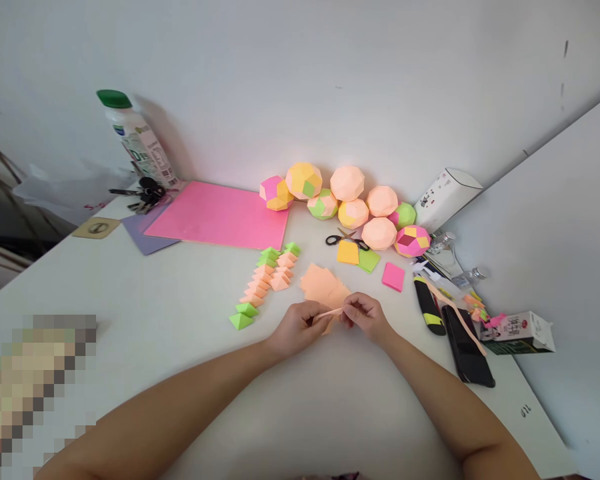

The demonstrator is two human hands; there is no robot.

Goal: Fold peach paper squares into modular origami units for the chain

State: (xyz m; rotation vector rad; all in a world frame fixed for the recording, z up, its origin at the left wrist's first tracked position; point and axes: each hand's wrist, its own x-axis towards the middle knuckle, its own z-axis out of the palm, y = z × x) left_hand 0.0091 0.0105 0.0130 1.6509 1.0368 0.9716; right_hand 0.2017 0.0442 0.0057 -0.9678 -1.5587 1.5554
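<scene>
Between my two hands is a small folded piece of peach paper [329, 313], seen nearly edge-on. My left hand [299, 327] pinches its left end, and my right hand [364, 315] has its fingertips closed on the right end. Just beyond them lies a loose spread of peach paper sheets [323, 283], partly hidden by my hands. To the left, folded paper units stand in two rows: a longer row [256, 287] of green and peach pieces and a shorter row [283, 270] beside it. Yellow [348, 253], green [369, 261] and pink paper squares [393, 277] lie beyond my right hand.
Several faceted paper balls [347, 183] are stacked against the wall, with scissors [347, 238] in front. A pink board [220, 217], keys [150, 193] and a bottle [143, 143] stand back left. A cutter [429, 307], phone [467, 347] and milk carton [520, 333] line the right edge.
</scene>
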